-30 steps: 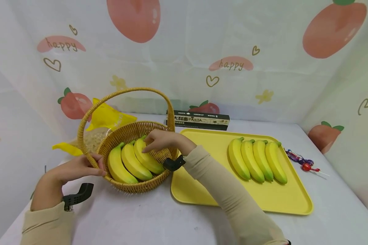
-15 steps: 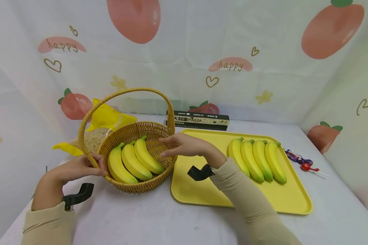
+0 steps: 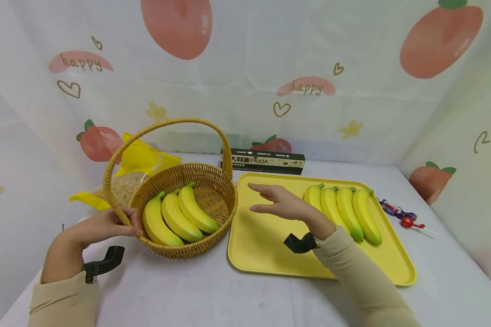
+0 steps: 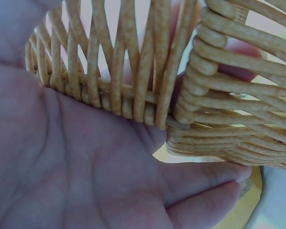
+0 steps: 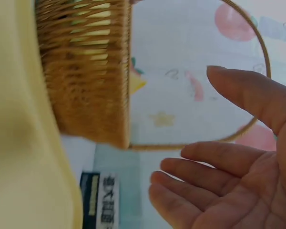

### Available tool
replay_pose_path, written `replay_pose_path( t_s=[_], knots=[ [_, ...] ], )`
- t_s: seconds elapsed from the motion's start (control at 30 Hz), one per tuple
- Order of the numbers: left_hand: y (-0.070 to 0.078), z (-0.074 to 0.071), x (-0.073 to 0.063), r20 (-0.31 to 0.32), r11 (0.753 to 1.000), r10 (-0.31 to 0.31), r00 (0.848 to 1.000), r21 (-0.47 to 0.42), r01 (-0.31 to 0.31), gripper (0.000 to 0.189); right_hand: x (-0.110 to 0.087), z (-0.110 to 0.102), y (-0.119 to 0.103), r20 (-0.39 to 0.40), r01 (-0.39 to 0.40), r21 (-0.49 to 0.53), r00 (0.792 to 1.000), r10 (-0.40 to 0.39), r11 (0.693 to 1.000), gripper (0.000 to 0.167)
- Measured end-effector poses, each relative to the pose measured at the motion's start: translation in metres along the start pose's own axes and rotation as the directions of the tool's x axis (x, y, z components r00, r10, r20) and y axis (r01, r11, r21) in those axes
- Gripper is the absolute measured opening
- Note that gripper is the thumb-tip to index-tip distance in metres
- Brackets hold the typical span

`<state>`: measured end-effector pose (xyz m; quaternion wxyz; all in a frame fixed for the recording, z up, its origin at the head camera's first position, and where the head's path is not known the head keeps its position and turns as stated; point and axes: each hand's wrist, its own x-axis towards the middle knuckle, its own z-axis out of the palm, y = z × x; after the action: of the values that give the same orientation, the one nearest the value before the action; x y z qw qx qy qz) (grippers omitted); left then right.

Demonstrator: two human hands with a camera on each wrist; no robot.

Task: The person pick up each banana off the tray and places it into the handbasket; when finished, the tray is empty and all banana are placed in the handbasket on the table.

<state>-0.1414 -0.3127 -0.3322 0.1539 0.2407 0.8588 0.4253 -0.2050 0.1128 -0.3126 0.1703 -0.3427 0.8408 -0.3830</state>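
Note:
My left hand [image 3: 100,226] grips the rim of a round wicker basket [image 3: 192,250] at the foot of its tall handle. In the left wrist view, the woven basket [image 4: 200,105] lies against the palm with fingers behind the weave. Three yellow bananas [image 3: 182,218] lie side by side in the basket's left and middle part. My right hand [image 3: 286,205] hovers over the left half of a yellow tray [image 3: 262,252], fingers spread and nothing in them. The right wrist view shows its bare palm [image 5: 262,191]. Several bananas [image 3: 349,211] line up on the tray's right half, partly behind my right wrist.
A black pasta box [image 3: 262,161] stands behind the tray. Behind the basket on the left is a yellow and clear bag [image 3: 143,156]. Wrapped candies [image 3: 393,209] and a red lollipop [image 3: 407,222] lie right of the tray. A printed curtain [image 3: 237,68] closes off the back.
My right hand has drawn out of the basket, away from the rightmost banana there, and moved right over the tray with fingers spreading. The left hand has kept its grip on the basket.

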Motion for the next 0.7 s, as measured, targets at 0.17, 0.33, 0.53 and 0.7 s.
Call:
replay_pose_path(
  t_s=[0.17,0.33,0.53,0.7],
  knots=[
    [0.000,0.001,0.000,0.003,1.000,0.007,1.000,-0.004,-0.007,0.010,-0.017,-0.004,0.015,-0.089,-0.027,0.026,0.996,0.029,0.999,0.066],
    [0.001,0.001,0.000,0.007,1.000,0.026,1.000,-0.010,-0.026,0.010,-0.033,-0.008,0.033,-0.157,-0.075,0.055,0.984,0.083,0.996,0.068],
    [0.002,0.001,0.000,0.004,1.000,0.027,1.000,-0.013,-0.027,0.009,-0.050,-0.013,0.055,-0.204,-0.110,0.061,0.971,0.121,0.992,0.067],
    [0.002,0.001,-0.001,0.007,1.000,0.005,1.000,-0.009,-0.005,0.010,-0.061,-0.016,0.067,-0.279,-0.129,0.030,0.951,0.133,0.991,0.066]
  ],
)
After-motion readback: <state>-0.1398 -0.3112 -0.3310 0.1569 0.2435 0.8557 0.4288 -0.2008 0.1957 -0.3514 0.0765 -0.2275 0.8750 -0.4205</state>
